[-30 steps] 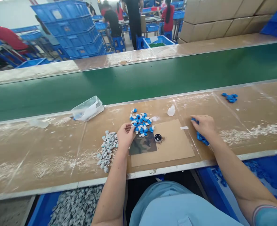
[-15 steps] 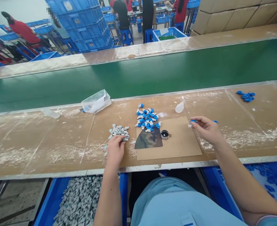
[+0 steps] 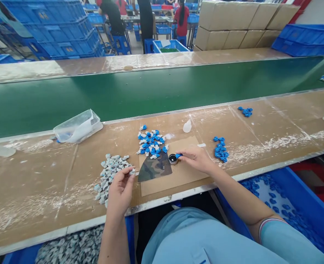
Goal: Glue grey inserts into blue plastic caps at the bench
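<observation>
My left hand pinches a small light-grey plastic piece at the right side of a pile of similar grey pieces. Between the fingertips of my right hand is a small blue plastic piece, held at the rim of a small round dish with dark contents. The dish stands on a cardboard sheet, beside a camouflage-patterned piece. Behind these lies a heap of joined blue-and-white pieces. Loose blue pieces lie to the right of my right hand.
A clear plastic box lies tilted at the back left, and a small white bottle lies behind the cardboard. Beyond the table runs a green conveyor belt. Blue bins of grey pieces and blue pieces stand below the front edge.
My right hand has moved left, bringing a blue piece to the dish. My left hand has lifted a grey piece off the pile. The whole view has turned to the right.
</observation>
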Demonstrator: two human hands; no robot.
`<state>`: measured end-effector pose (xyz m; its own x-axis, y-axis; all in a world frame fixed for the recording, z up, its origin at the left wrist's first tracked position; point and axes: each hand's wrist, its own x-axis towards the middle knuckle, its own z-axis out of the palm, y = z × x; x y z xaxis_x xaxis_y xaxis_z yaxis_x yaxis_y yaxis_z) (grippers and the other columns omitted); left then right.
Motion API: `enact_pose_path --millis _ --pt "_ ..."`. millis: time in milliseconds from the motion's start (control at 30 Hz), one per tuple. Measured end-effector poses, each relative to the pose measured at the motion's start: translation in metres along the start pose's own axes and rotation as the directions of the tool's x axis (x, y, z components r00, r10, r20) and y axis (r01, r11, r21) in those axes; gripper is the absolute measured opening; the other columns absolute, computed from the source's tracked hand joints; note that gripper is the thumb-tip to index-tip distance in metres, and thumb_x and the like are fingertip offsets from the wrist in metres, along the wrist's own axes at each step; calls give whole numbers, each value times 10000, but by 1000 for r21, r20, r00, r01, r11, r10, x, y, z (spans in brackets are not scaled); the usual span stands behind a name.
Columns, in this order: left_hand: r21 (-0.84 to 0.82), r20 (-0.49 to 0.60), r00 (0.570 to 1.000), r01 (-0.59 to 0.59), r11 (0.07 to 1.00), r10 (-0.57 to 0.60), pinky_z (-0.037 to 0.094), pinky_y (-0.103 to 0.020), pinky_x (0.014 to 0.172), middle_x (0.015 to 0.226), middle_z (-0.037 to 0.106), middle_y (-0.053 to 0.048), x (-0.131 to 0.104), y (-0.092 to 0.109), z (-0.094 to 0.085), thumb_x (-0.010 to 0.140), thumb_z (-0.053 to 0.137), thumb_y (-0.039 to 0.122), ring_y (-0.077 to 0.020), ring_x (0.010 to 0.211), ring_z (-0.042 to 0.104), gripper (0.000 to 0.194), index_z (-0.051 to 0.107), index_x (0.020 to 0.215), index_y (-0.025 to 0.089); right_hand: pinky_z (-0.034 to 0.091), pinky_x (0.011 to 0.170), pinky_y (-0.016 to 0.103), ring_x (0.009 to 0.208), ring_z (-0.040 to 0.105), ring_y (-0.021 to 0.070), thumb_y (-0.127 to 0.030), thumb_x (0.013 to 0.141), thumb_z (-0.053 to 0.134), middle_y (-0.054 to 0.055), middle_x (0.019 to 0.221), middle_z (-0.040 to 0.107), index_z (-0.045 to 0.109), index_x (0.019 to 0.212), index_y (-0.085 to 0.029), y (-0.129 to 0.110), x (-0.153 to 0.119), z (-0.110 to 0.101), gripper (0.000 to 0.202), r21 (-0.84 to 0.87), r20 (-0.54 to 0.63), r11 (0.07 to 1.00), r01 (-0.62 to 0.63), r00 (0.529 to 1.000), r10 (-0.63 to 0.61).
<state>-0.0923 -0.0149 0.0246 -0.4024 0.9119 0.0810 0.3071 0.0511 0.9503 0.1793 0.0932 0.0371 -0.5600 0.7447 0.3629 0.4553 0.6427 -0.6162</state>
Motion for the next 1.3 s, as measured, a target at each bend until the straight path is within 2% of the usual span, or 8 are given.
enact_pose_path --millis 167,267,400,600,800,1000,1100,1300 --pt "-394 110 973 231 889 -204 483 -261 770 874 686 -52 -13 16 31 639 763 388 -149 819 610 301 643 826 186 473 738 328 784 630 189 -267 905 553 57 842 737 724 1009 -242 5 1 7 201 -113 34 991 67 997 -64" --pt "-497 165 949 316 809 -270 499 -260 750 878 695 -58 -17 19 43 594 802 364 -129 765 616 321 651 801 170 458 737 322 774 621 183 -255 906 553 59 855 737 722 1023 -245 4 2 7 206 -164 69 982 98 994 -88" --pt "-572 195 935 353 741 -295 514 -260 752 830 693 -35 -19 20 50 592 813 340 -122 749 636 322 651 816 174 437 749 326 773 614 180 -229 894 573 51 868 740 723 1016 -248 1 4 4 194 -193 107 971 137 987 -118" --pt "-612 203 930 365 702 -307 518 -247 750 759 695 -11 -20 19 55 585 821 352 -117 737 658 324 673 818 182 426 761 328 768 621 179 -189 874 595 52 847 739 722 995 -219 -3 6 2 178 -204 114 969 138 987 -117" --pt "-584 211 914 402 706 -346 527 -258 738 819 712 -25 -22 18 61 575 828 336 -125 735 667 358 692 866 179 448 761 338 751 634 188 -170 838 631 56 782 736 727 963 -200 -6 5 3 161 -160 80 983 87 994 -75" --pt "-565 196 922 384 730 -333 541 -292 774 780 715 -28 -22 16 75 559 832 355 -143 741 684 358 677 820 164 505 772 316 790 669 180 -195 788 659 47 856 749 734 905 -197 -9 4 5 139 102 -62 982 -160 984 167" --pt "-545 185 932 361 757 -311 547 -298 766 793 711 -34 -22 16 83 575 822 350 -149 755 680 353 674 835 163 525 783 309 793 676 173 -255 780 661 39 867 748 737 905 -195 -14 3 4 158 248 -38 931 -266 958 284" --pt "-510 156 957 291 809 -246 533 -288 820 844 693 -33 -20 20 92 600 806 292 -141 840 658 342 667 890 175 528 809 321 815 667 170 -319 791 643 40 880 745 747 911 -200 -24 3 1 198 368 48 881 -298 952 302"
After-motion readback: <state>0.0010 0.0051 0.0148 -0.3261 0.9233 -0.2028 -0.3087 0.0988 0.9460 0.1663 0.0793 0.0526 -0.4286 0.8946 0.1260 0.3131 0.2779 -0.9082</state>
